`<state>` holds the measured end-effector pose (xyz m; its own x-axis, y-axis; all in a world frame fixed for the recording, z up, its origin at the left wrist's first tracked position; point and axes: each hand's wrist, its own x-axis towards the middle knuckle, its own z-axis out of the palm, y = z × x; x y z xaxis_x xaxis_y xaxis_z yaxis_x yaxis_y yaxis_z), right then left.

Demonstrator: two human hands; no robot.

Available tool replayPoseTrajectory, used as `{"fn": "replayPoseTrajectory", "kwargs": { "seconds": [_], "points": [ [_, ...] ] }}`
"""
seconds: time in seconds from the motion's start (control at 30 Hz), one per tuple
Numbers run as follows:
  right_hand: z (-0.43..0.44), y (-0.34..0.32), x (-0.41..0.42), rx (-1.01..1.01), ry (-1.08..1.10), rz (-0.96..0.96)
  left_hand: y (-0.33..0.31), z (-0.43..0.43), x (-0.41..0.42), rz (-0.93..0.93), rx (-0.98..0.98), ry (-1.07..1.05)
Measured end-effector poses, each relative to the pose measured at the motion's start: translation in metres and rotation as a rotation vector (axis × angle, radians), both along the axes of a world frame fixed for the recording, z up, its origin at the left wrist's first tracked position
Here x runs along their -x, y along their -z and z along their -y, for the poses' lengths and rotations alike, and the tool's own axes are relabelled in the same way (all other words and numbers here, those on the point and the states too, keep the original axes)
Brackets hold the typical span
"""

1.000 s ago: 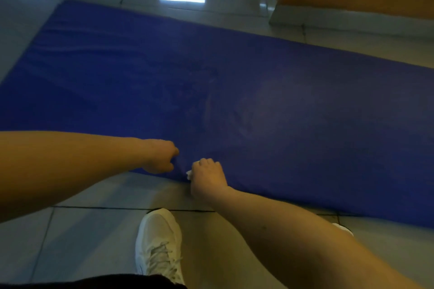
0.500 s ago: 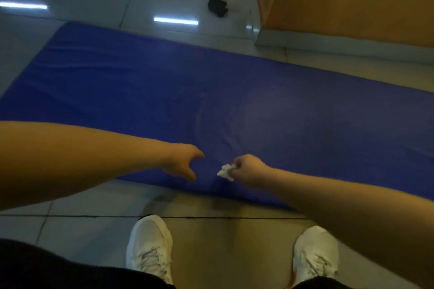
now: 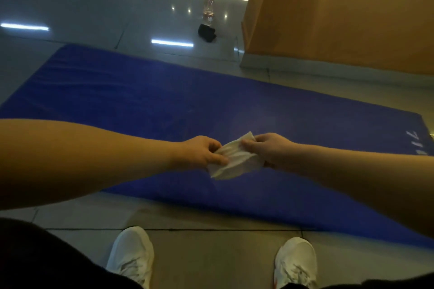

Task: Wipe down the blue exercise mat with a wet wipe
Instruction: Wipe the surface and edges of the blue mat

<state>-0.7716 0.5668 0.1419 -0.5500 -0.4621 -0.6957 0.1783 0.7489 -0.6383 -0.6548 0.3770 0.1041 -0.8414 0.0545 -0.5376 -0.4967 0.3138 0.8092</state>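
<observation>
The blue exercise mat lies flat on the tiled floor, stretching from far left to near right. A crumpled white wet wipe is held in the air above the mat's near part, stretched between both hands. My left hand pinches its left end and my right hand pinches its right end. The wipe does not touch the mat.
My two white shoes stand on the tiles just before the mat's near edge. A clear plastic bottle and a black object sit on the floor beyond the mat. An orange wall rises at the right.
My right hand lifted the wipe off the mat's near edge. My left hand came across and took hold of its other end, and the wipe is now spread between both hands.
</observation>
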Motion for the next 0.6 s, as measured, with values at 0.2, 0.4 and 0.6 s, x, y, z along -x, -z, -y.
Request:
{"fn": "replayPoseTrajectory", "kwargs": {
  "seconds": [0.2,0.4,0.6],
  "points": [
    [-0.012,0.02,-0.004,0.121,0.162,0.356,0.003,-0.005,-0.013,0.134,-0.171,-0.09],
    [0.003,0.023,-0.002,0.16,0.273,0.377,0.0,-0.018,-0.006,0.108,-0.134,-0.212],
    [-0.001,0.038,-0.009,0.108,0.326,0.503,0.005,-0.024,-0.002,0.079,-0.124,-0.301]
  ]
}}
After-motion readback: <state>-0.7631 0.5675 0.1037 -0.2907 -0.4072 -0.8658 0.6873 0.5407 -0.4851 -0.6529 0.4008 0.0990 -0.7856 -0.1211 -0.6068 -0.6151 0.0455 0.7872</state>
